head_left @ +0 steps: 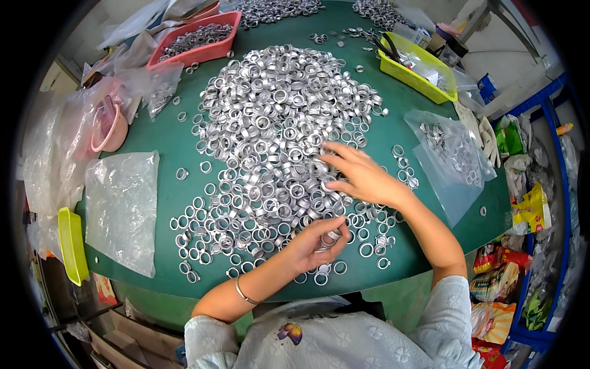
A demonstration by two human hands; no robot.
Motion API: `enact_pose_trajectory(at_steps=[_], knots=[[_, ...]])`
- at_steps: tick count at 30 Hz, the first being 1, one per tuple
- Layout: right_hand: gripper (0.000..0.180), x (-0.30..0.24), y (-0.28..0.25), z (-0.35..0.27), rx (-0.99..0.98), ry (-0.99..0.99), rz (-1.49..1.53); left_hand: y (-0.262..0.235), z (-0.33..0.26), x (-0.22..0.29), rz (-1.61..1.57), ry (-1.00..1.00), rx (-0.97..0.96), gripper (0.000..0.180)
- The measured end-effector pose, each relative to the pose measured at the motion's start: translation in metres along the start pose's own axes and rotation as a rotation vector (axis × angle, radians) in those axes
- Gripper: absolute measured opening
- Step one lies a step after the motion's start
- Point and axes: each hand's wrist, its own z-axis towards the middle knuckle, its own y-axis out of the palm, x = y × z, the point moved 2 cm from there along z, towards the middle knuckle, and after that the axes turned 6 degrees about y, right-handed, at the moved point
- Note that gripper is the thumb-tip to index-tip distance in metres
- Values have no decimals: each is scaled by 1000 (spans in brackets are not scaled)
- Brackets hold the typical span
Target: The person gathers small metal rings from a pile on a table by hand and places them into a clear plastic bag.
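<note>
A big heap of silver metal rings [276, 111] covers the middle of the green table, with loose rings spread along its near side. My left hand [316, 245], a bangle on its wrist, is cupped palm-up at the near edge of the heap. Its fingers curl round a few metal rings [330, 237]. My right hand [359, 174] reaches onto the right flank of the heap with fingers apart, the tips touching the rings there. Whether a ring sits under those fingertips is hard to make out.
A red basket [230, 27] of small metal parts stands far left, a yellow-green basket [424, 83] with tools far right. Plastic bags lie both sides: a flat clear bag [123, 212] at left, a bag of rings [452, 160] at right. Blue shelving [553, 111] stands beyond the right edge.
</note>
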Motion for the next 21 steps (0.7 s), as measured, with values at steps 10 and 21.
enact_pose_trajectory(at_steps=[10, 21], knots=[[18, 20, -54, -6, 21, 307, -123, -5, 4, -6, -3, 24, -148, 38], [12, -17, -60, 14, -235, -7, 560, 12, 1, 5, -242, 98, -144, 57]])
